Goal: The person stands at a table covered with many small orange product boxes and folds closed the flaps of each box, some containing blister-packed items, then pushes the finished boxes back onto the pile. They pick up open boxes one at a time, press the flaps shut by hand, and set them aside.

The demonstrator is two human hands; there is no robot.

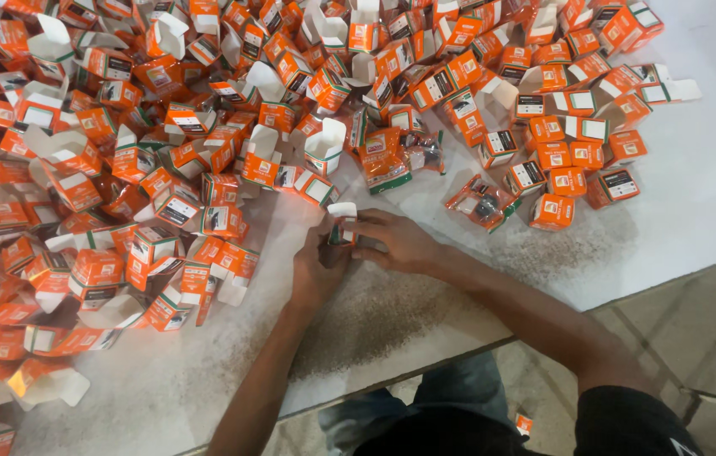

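Observation:
My left hand (317,268) and my right hand (396,241) meet near the middle of the white table (696,194), both closed on one small orange carton (342,226) with its white top flap open. The fingers hide most of the carton's body. A huge heap of the same small orange and white cartons (122,169) covers the table's left and far side, many with open flaps. Just beyond my hands lie clear plastic packets with orange cards (483,203), each with a dark part inside.
Closed orange cartons (569,169) sit in a looser group at the far right. The table's front edge (459,350) runs diagonally, with floor tiles (696,338) and my legs below. One small orange carton (524,424) lies on the floor.

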